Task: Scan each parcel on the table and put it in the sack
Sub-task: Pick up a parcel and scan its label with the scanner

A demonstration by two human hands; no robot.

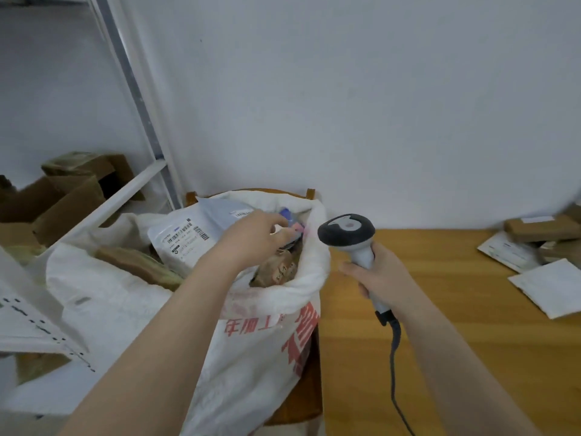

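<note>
A white woven sack with red print stands open at the table's left end, stuffed with parcels: a white mailer with barcode labels, a brown box and a brown packet. My left hand reaches into the sack's mouth, its fingers bent next to a small blue and pink parcel; whether they pinch it is unclear. My right hand grips the handle of a grey and white barcode scanner, held upright just right of the sack. More parcels lie at the table's far right.
The wooden table runs to the right, with white mailers near its right edge. The scanner's cable hangs down over the table. A white metal shelf with cardboard boxes stands at the left. A chair backs the sack.
</note>
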